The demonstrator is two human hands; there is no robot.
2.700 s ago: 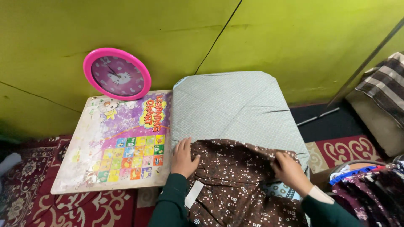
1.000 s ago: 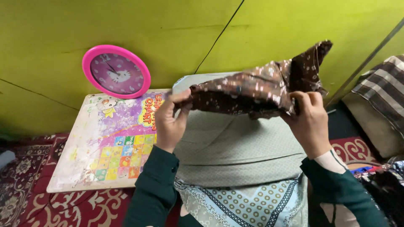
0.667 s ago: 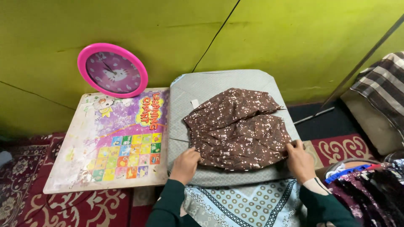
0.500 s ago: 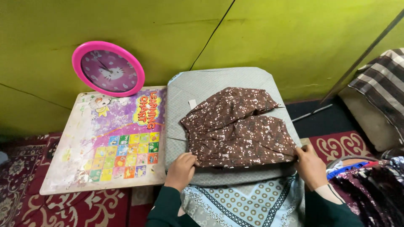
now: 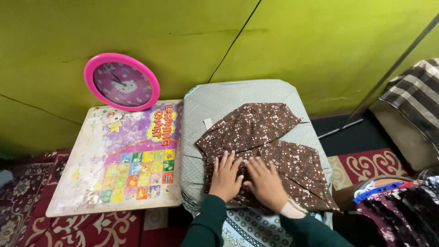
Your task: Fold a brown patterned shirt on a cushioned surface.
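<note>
A brown garment with small white flowers [image 5: 260,132] lies spread on a grey-green padded board [image 5: 238,93]. My left hand [image 5: 225,176] rests flat on the near left part of the cloth, fingers spread. My right hand [image 5: 266,183] lies flat beside it, close to the left hand, pressing on the middle of the near edge. Neither hand grips the cloth. A small white tag [image 5: 208,123] sticks out at the garment's left edge.
A colourful chart board [image 5: 123,155] lies to the left, with a pink round clock [image 5: 121,87] leaning on the yellow-green wall behind it. A striped cushion [image 5: 411,105] is at the right. Dark patterned clothes [image 5: 402,210] pile at the lower right on a red rug.
The garment was lifted, shaken out and laid flat on the padded board. Both hands then left its outer corners and came together, flat on the near middle of the cloth.
</note>
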